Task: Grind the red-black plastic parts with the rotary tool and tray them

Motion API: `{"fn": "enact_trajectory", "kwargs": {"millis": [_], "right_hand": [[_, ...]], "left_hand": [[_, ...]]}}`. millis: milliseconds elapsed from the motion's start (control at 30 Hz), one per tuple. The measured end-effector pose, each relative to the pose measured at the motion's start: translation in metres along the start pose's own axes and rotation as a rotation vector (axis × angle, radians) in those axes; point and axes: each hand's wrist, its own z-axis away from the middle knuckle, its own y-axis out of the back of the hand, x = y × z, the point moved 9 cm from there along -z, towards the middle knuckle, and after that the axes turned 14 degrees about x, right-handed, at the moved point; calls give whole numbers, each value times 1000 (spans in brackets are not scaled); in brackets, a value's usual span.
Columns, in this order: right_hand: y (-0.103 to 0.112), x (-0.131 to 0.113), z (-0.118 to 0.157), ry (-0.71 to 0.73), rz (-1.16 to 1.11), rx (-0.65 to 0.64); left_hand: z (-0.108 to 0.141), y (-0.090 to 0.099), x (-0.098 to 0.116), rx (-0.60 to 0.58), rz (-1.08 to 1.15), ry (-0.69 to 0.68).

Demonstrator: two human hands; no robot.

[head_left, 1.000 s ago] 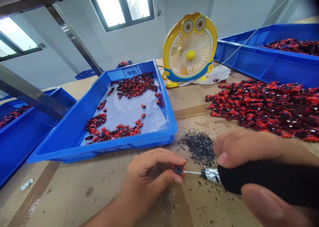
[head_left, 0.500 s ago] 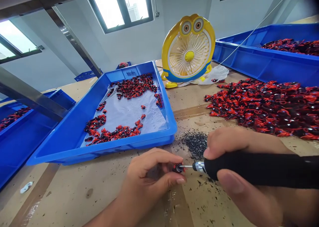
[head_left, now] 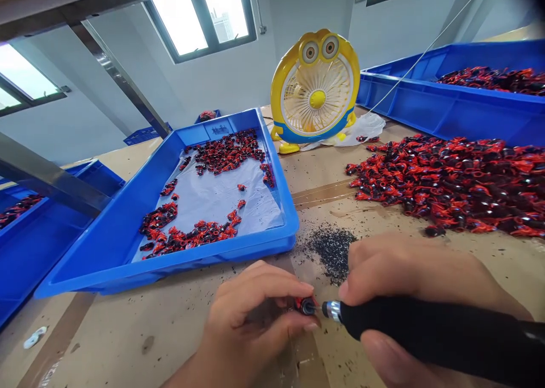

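Between thumb and fingertips, my left hand pinches a small red and black part above the table. My right hand is wrapped round a black powered driver with a silver collar, its thin tip pointing left and meeting the part. Whether the tip sits inside the part is hard to tell. Just beyond the hands lies a patch of black shavings. At the right a large heap of similar red and black parts covers the table.
A blue tray with a white liner and scattered parts stands at the left centre. Behind it are a yellow fan and a white plastic bag. More blue trays stand at right and far left. A metal post crosses the left side.
The view has shifted slightly. The driver's rear end has dropped lower, so the tool slants more, and its collar is nearer the held part. Both hands keep their grip.
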Motion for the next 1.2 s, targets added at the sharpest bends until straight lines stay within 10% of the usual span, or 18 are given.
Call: {"fn": "enact_trajectory", "kwargs": {"millis": [1200], "right_hand": [[5, -2, 15, -41, 220, 4]], "left_hand": [[-3, -3, 13, -44, -142, -134]]}}
